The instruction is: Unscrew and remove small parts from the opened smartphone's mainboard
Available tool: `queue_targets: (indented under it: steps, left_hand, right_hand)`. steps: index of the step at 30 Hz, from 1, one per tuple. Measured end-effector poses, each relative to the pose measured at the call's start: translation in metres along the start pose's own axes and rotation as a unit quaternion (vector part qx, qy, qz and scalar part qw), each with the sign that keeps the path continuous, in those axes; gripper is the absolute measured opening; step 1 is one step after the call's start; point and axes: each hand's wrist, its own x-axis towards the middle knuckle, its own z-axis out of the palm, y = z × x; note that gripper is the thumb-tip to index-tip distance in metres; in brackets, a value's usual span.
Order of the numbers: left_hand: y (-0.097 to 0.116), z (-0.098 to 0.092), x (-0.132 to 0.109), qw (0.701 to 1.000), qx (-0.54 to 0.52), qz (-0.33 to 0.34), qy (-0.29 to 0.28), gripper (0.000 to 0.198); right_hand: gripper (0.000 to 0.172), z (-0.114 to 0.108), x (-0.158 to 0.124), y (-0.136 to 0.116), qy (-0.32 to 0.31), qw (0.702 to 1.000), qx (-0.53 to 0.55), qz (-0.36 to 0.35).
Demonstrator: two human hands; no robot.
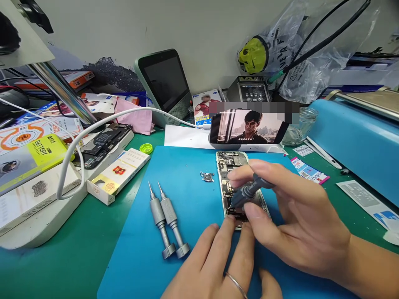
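Observation:
An opened phone lies on the blue mat, its inner boards and metal parts bare. My right hand is closed around a dark grey precision screwdriver, whose thin tip points down at the lower left part of the phone. My left hand, with a ring on one finger, rests its outstretched fingertips on the phone's lower end. Left of the phone sits a small circuit part. Two more grey screwdrivers, a left one and a right one, lie side by side on the mat.
A propped phone plays a video behind the mat, a white cable running to it. Boxes, including a cigarette-style carton, and another opened phone crowd the left. A blue machine and glass jar stand right.

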Motion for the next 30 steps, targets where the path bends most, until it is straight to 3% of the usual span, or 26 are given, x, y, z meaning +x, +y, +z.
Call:
queue_targets:
  steps: [2, 3, 5, 6, 7, 13, 20, 26, 30]
  left_hand:
    - [0.012, 0.013, 0.002, 0.998, -0.022, -0.041, 0.043, 0.017]
    - [0.019, 0.02, 0.003, 0.991, -0.037, -0.089, 0.094, 0.017]
    - [0.035, 0.036, 0.006, 0.947, -0.049, -0.236, 0.214, 0.015]
    - [0.041, 0.042, 0.007, 0.938, -0.057, -0.253, 0.23, 0.012]
    - [0.046, 0.047, 0.008, 0.941, -0.067, -0.238, 0.231, 0.009]
    - [0.053, 0.052, 0.008, 0.924, -0.093, -0.293, 0.227, 0.009]
    - [0.043, 0.042, 0.012, 0.954, -0.054, -0.208, 0.211, 0.01]
    - [0.045, 0.039, 0.011, 0.939, -0.087, -0.265, 0.202, 0.027]
    - [0.042, 0.037, 0.015, 0.951, -0.067, -0.221, 0.204, 0.025]
  right_hand:
    - [0.087, 0.0, -0.002, 0.002, 0.001, 1.0, 0.003, 0.003]
    - [0.087, 0.0, -0.002, 0.003, 0.0, 1.0, 0.002, -0.001]
    - [0.087, -0.001, -0.001, 0.004, 0.0, 1.0, -0.001, -0.001]
    - [0.086, -0.001, 0.0, 0.004, 0.003, 1.0, -0.001, 0.005]
    - [0.086, -0.002, 0.0, 0.004, 0.002, 1.0, 0.0, 0.013]
    - [0.084, -0.003, -0.003, 0.001, -0.008, 0.999, 0.017, 0.027]
    - [0.081, 0.002, -0.003, 0.001, 0.005, 0.999, -0.001, 0.043]
    - [0.083, -0.001, -0.004, -0.001, 0.026, 0.999, -0.005, 0.034]
    - [0.083, 0.0, -0.002, -0.002, 0.025, 0.999, 0.002, 0.038]
